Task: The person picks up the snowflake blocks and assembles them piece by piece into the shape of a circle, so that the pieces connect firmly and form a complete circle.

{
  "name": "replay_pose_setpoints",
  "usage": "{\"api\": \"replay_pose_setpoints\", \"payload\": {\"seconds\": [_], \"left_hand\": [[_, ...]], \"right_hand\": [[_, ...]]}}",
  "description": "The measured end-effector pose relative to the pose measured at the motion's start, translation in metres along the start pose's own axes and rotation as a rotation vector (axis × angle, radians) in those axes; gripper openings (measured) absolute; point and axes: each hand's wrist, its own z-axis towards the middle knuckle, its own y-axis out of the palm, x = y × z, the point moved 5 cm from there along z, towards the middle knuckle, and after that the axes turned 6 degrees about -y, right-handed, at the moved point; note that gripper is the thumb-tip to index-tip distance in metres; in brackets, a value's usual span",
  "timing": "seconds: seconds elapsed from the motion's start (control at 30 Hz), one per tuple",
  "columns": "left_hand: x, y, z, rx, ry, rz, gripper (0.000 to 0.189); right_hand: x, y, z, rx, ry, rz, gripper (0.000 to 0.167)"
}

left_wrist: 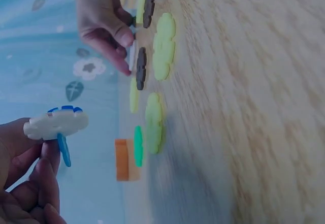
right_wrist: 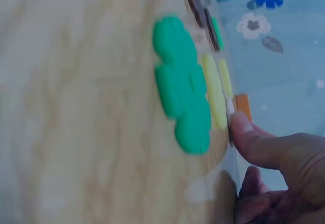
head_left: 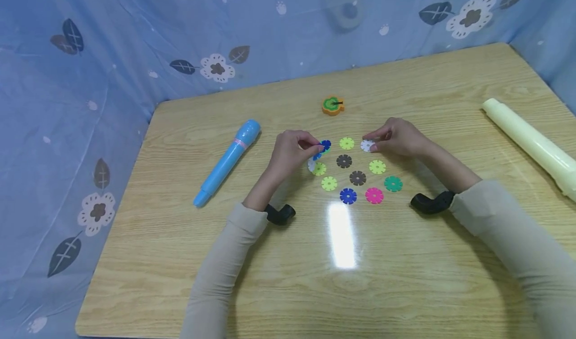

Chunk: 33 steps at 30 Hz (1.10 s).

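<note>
My left hand (head_left: 290, 151) pinches a small cluster of joined, notched plastic discs above the table. It includes a dark blue disc (head_left: 326, 143), a white disc (left_wrist: 56, 125) and a light blue disc (left_wrist: 64, 150) set at an angle to it. On the right, my right hand (head_left: 398, 138) grips another white notched disc (head_left: 366, 145) by its edges, low at the table surface, thumb at the near side. Loose notched discs lie between and below the hands: several yellow ones (head_left: 377, 167), two brown ones (head_left: 357, 178), a blue one (head_left: 348, 196), a pink one (head_left: 374, 195) and a green one (head_left: 393, 183).
An orange block with a green tree picture (head_left: 332, 105) lies beyond the discs. A blue tube-shaped object (head_left: 228, 161) lies at the left, a pale yellow one (head_left: 533, 141) at the right edge. Black wrist cameras (head_left: 432, 203) hang under both wrists. A blue flowered curtain (head_left: 279, 29) borders the wooden table (head_left: 180, 279).
</note>
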Motion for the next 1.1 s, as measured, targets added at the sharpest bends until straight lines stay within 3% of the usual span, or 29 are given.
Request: {"api": "replay_pose_setpoints", "payload": {"seconds": [0.33,0.4,0.57,0.63,0.93,1.1], "left_hand": [[0.004,0.002,0.0,-0.008,0.031,0.074,0.013],[0.006,0.003,-0.001,-0.007,0.048,0.091,0.013],[0.011,0.004,-0.001,-0.001,0.087,0.107,0.012],[0.013,0.004,-0.001,0.006,0.093,0.107,0.012],[0.017,0.007,-0.002,0.007,0.109,0.101,0.012],[0.023,0.008,-0.005,0.035,0.198,0.142,0.01]], "right_hand": [[-0.009,-0.006,0.002,0.142,0.015,-0.079,0.022],[-0.014,-0.004,0.003,0.143,0.028,0.014,0.019],[-0.036,0.008,0.006,0.065,0.104,0.38,0.021],[-0.045,0.011,0.007,0.047,0.121,0.437,0.023],[-0.058,0.017,0.007,0.021,0.123,0.418,0.021],[-0.065,0.016,0.008,-0.019,0.085,0.363,0.021]]}}
